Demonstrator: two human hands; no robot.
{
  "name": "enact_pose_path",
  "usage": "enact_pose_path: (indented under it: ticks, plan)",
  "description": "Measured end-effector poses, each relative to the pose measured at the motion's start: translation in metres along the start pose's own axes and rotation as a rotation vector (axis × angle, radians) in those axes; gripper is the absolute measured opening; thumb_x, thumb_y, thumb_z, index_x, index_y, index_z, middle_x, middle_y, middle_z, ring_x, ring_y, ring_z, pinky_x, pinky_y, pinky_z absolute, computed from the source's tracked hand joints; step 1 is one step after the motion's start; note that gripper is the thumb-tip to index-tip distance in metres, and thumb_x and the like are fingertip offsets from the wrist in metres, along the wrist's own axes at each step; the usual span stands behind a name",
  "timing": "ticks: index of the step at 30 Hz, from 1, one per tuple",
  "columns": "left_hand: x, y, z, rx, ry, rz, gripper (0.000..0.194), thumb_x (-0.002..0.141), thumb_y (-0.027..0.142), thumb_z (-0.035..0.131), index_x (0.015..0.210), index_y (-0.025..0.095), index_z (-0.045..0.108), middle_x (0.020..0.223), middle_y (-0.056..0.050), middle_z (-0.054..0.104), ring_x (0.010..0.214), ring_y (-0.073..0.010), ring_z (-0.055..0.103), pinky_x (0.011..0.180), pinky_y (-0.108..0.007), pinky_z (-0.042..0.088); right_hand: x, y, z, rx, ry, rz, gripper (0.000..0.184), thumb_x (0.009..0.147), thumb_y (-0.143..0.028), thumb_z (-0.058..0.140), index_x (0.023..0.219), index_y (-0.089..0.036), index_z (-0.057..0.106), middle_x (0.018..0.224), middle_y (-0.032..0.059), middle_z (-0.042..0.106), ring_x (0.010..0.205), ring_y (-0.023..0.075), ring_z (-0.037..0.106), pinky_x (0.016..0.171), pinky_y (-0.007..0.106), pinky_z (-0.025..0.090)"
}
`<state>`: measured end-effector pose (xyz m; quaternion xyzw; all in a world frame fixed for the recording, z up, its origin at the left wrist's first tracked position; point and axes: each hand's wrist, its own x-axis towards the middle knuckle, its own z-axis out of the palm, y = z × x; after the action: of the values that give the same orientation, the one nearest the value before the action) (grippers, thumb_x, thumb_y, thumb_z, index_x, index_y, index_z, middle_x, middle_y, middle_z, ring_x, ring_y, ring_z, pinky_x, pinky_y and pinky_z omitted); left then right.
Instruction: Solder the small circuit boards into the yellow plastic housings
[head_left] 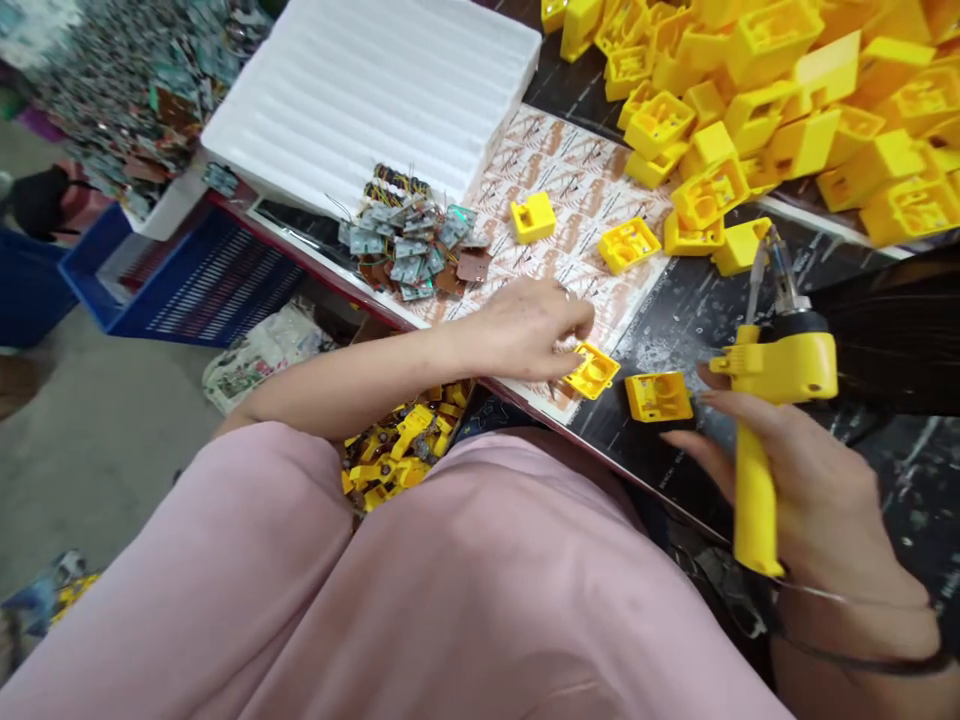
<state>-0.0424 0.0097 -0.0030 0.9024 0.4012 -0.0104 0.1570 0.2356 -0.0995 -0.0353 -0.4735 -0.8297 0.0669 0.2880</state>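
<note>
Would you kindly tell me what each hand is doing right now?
Left hand: curled, fingers at a small yellow casing; firm grip or light touch cannot be told.
Right hand: closed around a yellow pistol-shaped tool.

Place: an electronics workshop, by the look of it, set up for hand assembly.
Worktop: a black table (pixel 652 330) partly covered with printed sheets (pixel 555 160); its surface is scuffed and specked.
Housings: a large pile of matching yellow plastic housings (pixel 780 110) at two o'clock; such repeated parts suggest batch work.
Electronics: a cluster of small circuit boards (pixel 412 250) and bundled wires (pixel 397 185) at eleven o'clock; a far bigger heap of boards (pixel 127 90) at ten.
Tool: a yellow soldering gun (pixel 784 365) at three o'clock, in the right hand (pixel 810 470).
Storage: a blue plastic crate (pixel 202 280) towards nine; bare grey floor (pixel 45 430) beyond.
</note>
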Motion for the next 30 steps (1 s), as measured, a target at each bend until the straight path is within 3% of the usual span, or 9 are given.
enact_pose_path:
  ticks: [3,6,9,12,15,18,22,26,30]
  plan:
    - [-0.012,-0.024,-0.017,0.136,0.105,-0.094,0.022,0.089,0.031,0.056,0.097,0.018,0.071,0.107,-0.008,0.071,0.104,-0.0248,0.059,0.092,-0.04,0.041,0.007,0.011,0.012,-0.026,-0.049,-0.134,0.057,0.086,-0.038,0.075,0.136,-0.027,0.05,0.111,0.0093,0.072,0.09,0.028,0.071,0.083,0.045,0.058]
    - [-0.027,-0.052,-0.026,0.295,0.142,-0.139,0.023,0.091,0.037,0.058,0.093,0.016,0.069,0.116,-0.006,0.068,0.118,-0.0275,0.048,0.108,-0.049,0.029,0.011,0.012,0.019,-0.041,-0.059,-0.146,0.044,0.09,-0.031,0.07,0.13,-0.025,0.051,0.108,0.0076,0.073,0.087,0.0242,0.072,0.082,0.041,0.058]
    - [-0.036,-0.077,-0.027,0.348,0.166,-0.197,0.037,0.101,0.044,0.043,0.097,0.017,0.068,0.119,-0.001,0.067,0.121,-0.0211,0.041,0.116,-0.05,0.022,0.008,0.007,0.02,-0.059,-0.033,-0.112,0.043,0.087,-0.027,0.075,0.124,-0.025,0.054,0.106,0.007,0.074,0.086,0.0219,0.072,0.079,0.037,0.056]
    - [-0.037,-0.097,-0.03,0.307,0.29,-0.278,0.042,0.107,0.042,0.032,0.104,0.018,0.066,0.126,0.008,0.064,0.119,-0.0121,0.042,0.118,-0.043,0.029,0.0,-0.003,0.018,-0.056,-0.007,-0.07,0.05,0.083,-0.03,0.079,0.125,-0.024,0.053,0.111,0.0094,0.073,0.093,0.024,0.072,0.083,0.038,0.057]
    - [-0.036,-0.104,-0.041,0.161,0.502,-0.349,0.034,0.106,0.04,0.04,0.101,0.018,0.065,0.121,0.013,0.064,0.114,-0.0055,0.048,0.114,-0.034,0.041,-0.005,-0.019,0.019,-0.051,0.049,-0.006,0.051,0.083,-0.032,0.079,0.125,-0.022,0.051,0.107,0.0095,0.072,0.096,0.0258,0.072,0.081,0.038,0.058]
    - [-0.03,-0.097,-0.052,0.012,0.664,-0.346,0.032,0.102,0.046,0.047,0.1,0.021,0.066,0.105,0.011,0.066,0.1,-0.0035,0.056,0.093,-0.027,0.052,0.002,-0.033,0.032,-0.077,0.088,0.032,0.048,0.082,-0.033,0.079,0.121,-0.02,0.054,0.099,0.0085,0.072,0.087,0.0247,0.072,0.075,0.035,0.059]
    - [-0.009,-0.075,-0.058,-0.352,0.706,-0.228,0.036,0.096,0.053,0.053,0.097,0.02,0.066,0.077,0.008,0.058,0.069,-0.0029,0.05,0.066,-0.022,0.047,0.022,-0.039,0.053,-0.13,0.161,0.069,0.045,0.084,-0.03,0.078,0.121,-0.02,0.054,0.095,0.0069,0.071,0.08,0.0213,0.07,0.073,0.032,0.057]
    - [0.006,-0.049,-0.049,-0.884,0.603,-0.03,0.029,0.09,0.048,0.064,0.093,0.019,0.059,0.064,0.009,0.06,0.053,-0.0027,0.053,0.048,-0.021,0.039,0.024,-0.039,0.052,-0.131,0.224,0.115,0.051,0.082,-0.03,0.079,0.124,-0.02,0.052,0.104,0.0068,0.071,0.084,0.0209,0.069,0.077,0.032,0.058]
    - [0.001,-0.034,-0.018,-1.148,0.151,-0.074,0.036,0.091,0.055,0.055,0.086,0.019,0.057,0.073,0.001,0.068,0.062,-0.0077,0.064,0.057,-0.025,0.051,0.006,-0.037,0.042,-0.07,0.124,0.094,0.048,0.084,-0.031,0.077,0.124,-0.023,0.053,0.106,0.0042,0.072,0.087,0.0204,0.07,0.078,0.033,0.059]
